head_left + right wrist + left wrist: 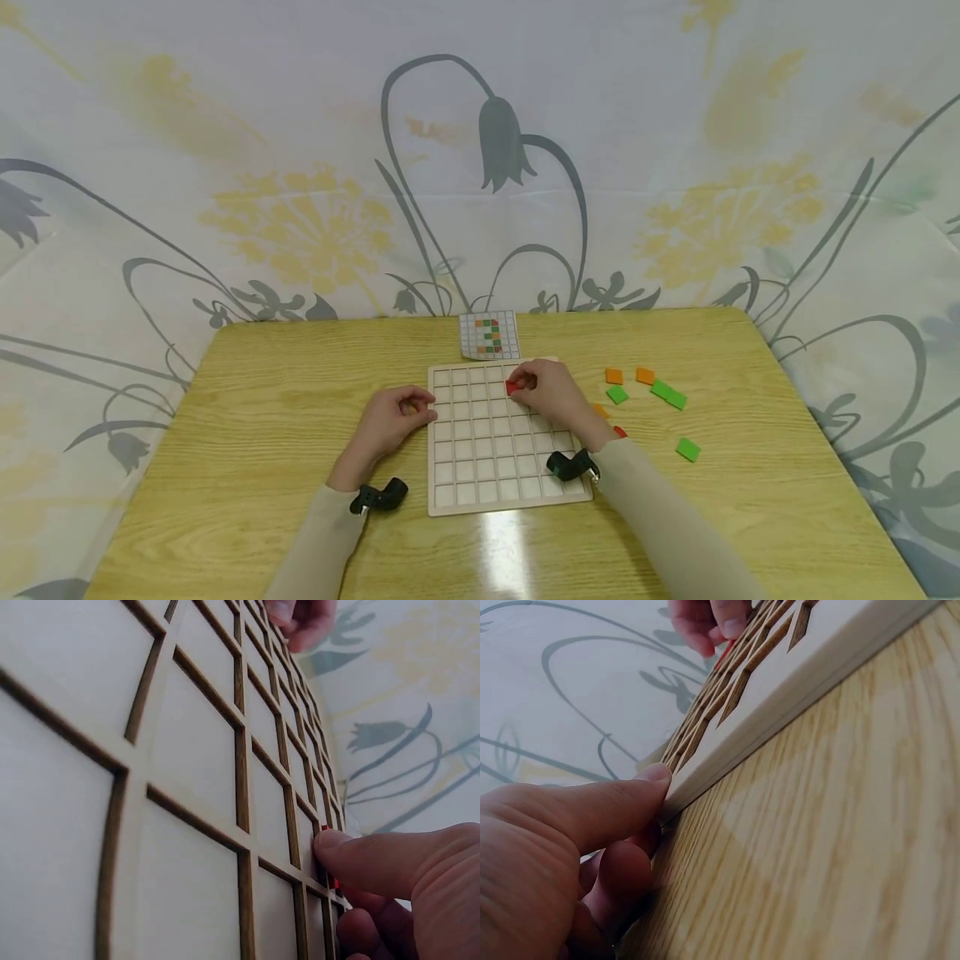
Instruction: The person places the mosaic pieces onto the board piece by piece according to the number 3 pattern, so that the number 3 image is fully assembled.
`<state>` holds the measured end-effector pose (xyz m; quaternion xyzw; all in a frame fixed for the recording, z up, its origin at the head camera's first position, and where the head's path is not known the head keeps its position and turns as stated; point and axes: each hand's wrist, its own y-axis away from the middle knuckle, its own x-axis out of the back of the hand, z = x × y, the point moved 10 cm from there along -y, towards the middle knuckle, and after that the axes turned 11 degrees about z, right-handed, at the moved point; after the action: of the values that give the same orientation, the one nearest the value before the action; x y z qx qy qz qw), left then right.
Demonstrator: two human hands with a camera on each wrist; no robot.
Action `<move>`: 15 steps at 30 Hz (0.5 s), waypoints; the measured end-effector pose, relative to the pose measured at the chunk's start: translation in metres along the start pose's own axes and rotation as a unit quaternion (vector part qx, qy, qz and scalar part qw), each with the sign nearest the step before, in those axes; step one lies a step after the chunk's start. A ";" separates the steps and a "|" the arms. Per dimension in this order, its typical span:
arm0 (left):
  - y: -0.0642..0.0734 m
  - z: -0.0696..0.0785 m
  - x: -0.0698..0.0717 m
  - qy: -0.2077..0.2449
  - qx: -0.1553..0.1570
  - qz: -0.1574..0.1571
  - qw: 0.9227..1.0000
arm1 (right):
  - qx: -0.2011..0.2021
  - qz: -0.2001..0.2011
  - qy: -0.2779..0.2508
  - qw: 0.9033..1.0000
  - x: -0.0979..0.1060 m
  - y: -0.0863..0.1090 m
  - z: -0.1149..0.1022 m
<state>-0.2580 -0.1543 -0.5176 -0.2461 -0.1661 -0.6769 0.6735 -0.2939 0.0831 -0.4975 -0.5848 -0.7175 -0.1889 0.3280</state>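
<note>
A pale wooden grid board [471,442] lies flat, with rows of square cells framed by thin raised strips. At its left edge is my left hand [392,419]; its thumb tip and curled fingers hold the rim, as the left wrist view shows from close by. Over the far part of the board, my right hand [553,392] pinches a small red tile [512,387] between thumb and fingers. That tile is tilted at a cell in the right wrist view, mostly hidden by the thumb [360,859]. Whether it touches the cell floor I cannot tell.
Behind the board lies a pattern card [468,335] printed with a coloured grid. Loose tiles are scattered to the right: green ones [687,450], orange ones [645,376] and a red one [620,432] partly behind my right forearm. A flowered cloth [322,167] hangs beyond the wooden table [277,392].
</note>
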 end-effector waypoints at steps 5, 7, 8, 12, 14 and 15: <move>0.000 0.001 0.001 0.004 -0.007 0.004 1.000 | 0.000 -0.001 0.013 1.000 0.000 0.001 0.000; 0.000 0.001 0.001 0.006 -0.009 0.004 1.000 | 0.008 0.000 0.024 1.000 0.000 0.001 -0.001; 0.000 0.001 0.001 0.006 -0.009 0.004 1.000 | 0.014 0.000 0.030 0.999 0.000 0.001 -0.002; 0.000 0.001 0.000 0.004 -0.006 0.002 1.000 | 0.037 -0.003 0.046 0.998 0.001 0.001 -0.005; 0.000 0.000 0.000 0.001 -0.005 0.002 1.000 | 0.043 -0.007 0.044 0.998 0.001 0.001 -0.005; 0.000 0.000 0.000 -0.001 -0.005 0.002 1.000 | 0.043 -0.009 0.041 0.998 0.001 0.002 -0.004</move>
<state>-0.2581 -0.1540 -0.5176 -0.2502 -0.1627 -0.6760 0.6737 -0.2914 0.0817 -0.4940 -0.5554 -0.7162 -0.1846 0.3801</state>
